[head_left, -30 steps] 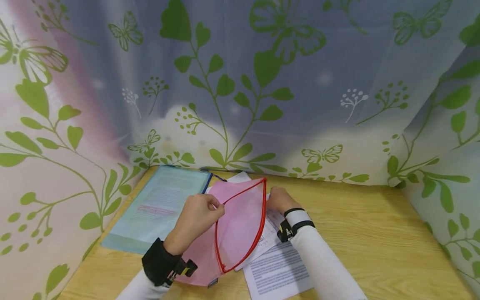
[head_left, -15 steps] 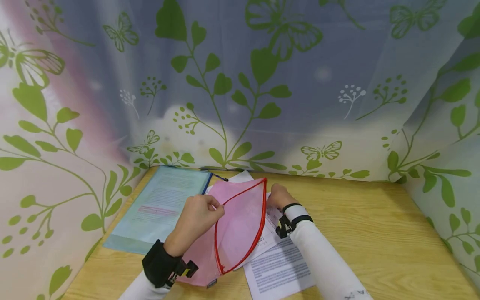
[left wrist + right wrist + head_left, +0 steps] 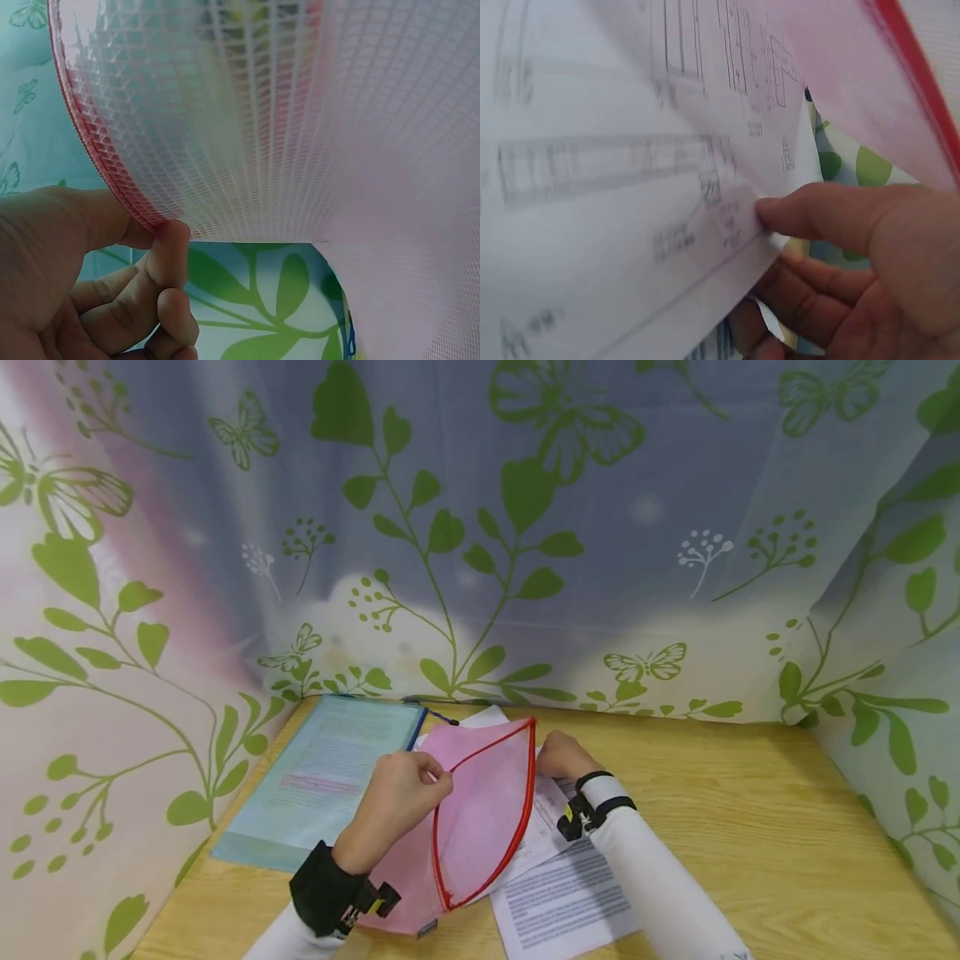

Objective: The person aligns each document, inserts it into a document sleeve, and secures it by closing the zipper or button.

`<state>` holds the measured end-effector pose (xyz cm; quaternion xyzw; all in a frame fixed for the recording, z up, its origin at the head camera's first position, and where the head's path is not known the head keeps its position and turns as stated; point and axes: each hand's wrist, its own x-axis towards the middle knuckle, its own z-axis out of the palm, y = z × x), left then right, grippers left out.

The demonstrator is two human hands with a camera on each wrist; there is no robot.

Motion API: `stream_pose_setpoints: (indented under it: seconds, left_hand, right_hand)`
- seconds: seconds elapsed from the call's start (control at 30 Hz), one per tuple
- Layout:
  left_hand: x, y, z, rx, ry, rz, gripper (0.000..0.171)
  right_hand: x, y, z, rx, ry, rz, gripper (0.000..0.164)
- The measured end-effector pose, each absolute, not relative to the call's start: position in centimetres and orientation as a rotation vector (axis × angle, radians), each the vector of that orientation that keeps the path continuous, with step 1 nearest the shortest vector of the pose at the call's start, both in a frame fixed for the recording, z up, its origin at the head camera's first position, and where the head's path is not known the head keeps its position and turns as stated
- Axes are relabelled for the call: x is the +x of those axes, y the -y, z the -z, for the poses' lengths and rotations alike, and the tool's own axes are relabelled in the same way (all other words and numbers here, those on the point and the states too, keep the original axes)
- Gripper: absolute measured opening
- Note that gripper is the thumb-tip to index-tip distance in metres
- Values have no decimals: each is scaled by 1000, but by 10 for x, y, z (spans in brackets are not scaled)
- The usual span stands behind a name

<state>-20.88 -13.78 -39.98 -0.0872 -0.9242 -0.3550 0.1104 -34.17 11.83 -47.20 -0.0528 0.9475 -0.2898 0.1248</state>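
Observation:
A pink mesh zip pouch (image 3: pixel 483 810) with a red zipper gapes open in the middle of the table in the head view. My left hand (image 3: pixel 401 793) pinches the zipper edge between thumb and forefinger, as the left wrist view shows at the pouch's rim (image 3: pixel 101 146). On the pouch's right side, my right hand (image 3: pixel 566 756) holds a white sheet of paper with line drawings (image 3: pixel 615 247), thumb on its face and fingers behind. Part of that sheet lies behind the pouch. Beneath it is a sheet printed with text (image 3: pixel 562 902).
A translucent blue document folder (image 3: pixel 300 810) with a printed page inside lies at the left of the wooden table (image 3: pixel 765 843). Another white paper corner (image 3: pixel 487 717) shows behind the pouch. A leaf-patterned curtain (image 3: pixel 645 560) stands around the table's back and sides.
The head view has drifted slightly. Both hands keep their grips, and the drawn sheet shows a little differently beside the pouch's right edge.

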Motion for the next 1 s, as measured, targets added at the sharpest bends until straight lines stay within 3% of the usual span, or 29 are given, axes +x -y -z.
stream_pose_setpoints:
  seconds: [0.1,0.27,0.47,0.7,1.0]
  left_hand:
    - [-208,137,401,-261,2713,1039,12]
    - [-208,136,403,-282,2708,1021,11]
    - [-208,136,404,-263,2709,1025,10]
    - [-208,137,402,-255,2693,1026,12]
    - [-208,140,404,-243,2685,1049,13]
  right_hand:
    - [-339,-124,472,-242,-2740,872,34]
    - [-329,-132,465,-370,-2692,863,21]
    - [-319,-144,458,-532,-2601,907,21]
    - [-308,-161,463,-422,-2565,1038,11]
    - [-290,-178,466,-378,-2481,1232,11]
